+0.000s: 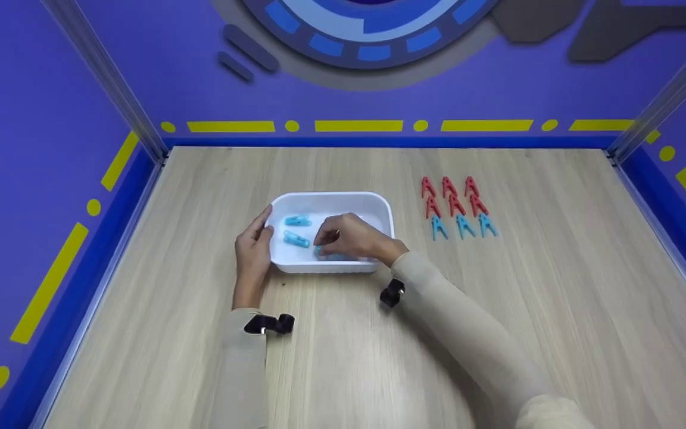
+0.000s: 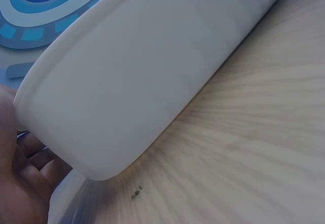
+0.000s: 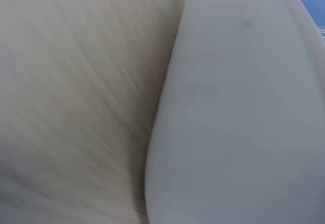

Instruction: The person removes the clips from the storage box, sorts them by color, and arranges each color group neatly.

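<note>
A white plastic tray (image 1: 331, 267) stands on the table, with light-blue clothespins (image 1: 297, 239) inside it. My left hand (image 1: 252, 250) holds the tray's left side, thumb at the rim; the left wrist view shows its curled fingers (image 2: 38, 163) against the outer wall. Reaching over the front right rim, my right hand (image 1: 349, 237) has its fingertips down in the tray, pinching a blue clothespin (image 1: 318, 251) that they partly cover. The right wrist view shows only the tray's outer wall (image 3: 228, 112) and the table, with the hand out of sight.
Right of the tray, clothespins lie in neat rows: two rows of red clothespins (image 1: 449, 186) and a nearer row of blue clothespins (image 1: 465, 226). The wooden table (image 1: 331, 357) is bounded by blue panels (image 1: 379, 107) at the back and sides.
</note>
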Tool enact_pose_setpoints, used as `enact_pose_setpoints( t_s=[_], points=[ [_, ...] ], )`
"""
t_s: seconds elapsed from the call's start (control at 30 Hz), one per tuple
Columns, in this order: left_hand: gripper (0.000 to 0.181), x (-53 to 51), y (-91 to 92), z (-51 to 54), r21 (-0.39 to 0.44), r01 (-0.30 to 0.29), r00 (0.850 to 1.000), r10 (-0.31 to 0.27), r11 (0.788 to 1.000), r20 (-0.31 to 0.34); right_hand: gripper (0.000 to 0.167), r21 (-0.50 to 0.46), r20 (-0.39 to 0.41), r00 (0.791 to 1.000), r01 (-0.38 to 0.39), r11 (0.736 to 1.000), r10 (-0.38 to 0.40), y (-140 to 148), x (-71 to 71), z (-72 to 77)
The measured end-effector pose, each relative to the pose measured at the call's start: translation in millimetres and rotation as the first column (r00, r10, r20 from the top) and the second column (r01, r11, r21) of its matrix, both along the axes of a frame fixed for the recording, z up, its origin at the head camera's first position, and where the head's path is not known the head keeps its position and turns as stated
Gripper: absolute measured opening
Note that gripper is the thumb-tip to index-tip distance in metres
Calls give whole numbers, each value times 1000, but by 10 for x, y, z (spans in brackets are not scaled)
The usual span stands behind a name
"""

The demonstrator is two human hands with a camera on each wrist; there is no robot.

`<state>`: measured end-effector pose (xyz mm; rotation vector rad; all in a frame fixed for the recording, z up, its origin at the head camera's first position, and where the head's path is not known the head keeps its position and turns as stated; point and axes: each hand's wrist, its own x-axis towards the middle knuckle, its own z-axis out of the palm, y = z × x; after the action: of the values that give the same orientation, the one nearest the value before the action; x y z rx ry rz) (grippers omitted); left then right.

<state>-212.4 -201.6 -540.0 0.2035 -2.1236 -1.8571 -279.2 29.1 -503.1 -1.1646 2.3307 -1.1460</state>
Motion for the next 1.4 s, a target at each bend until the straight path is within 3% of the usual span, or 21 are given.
enact_pose_setpoints(
  t_s=[0.47, 0.83, 1.2, 1.4],
  points=[
    [43, -4, -9, -2, 14, 3, 1000, -3, 1000, -5, 19, -50, -59, 994, 92, 995, -94, 274, 22, 197],
    [44, 11, -3, 17, -27, -8, 1000, 8, 1000, 18, 18, -124, -67, 987, 135, 983, -144, 552, 80, 278],
    [44, 11, 9, 25, -14, -6, 1000, 6, 1000, 17, 18, -202, -116, 968, 197, 959, -224, 915, 133, 286],
    [44, 5, 2, 16, 6, -9, 1000, 9, 1000, 22, 20, -192, -95, 947, 286, 939, -308, 1125, 171, 263]
  ],
)
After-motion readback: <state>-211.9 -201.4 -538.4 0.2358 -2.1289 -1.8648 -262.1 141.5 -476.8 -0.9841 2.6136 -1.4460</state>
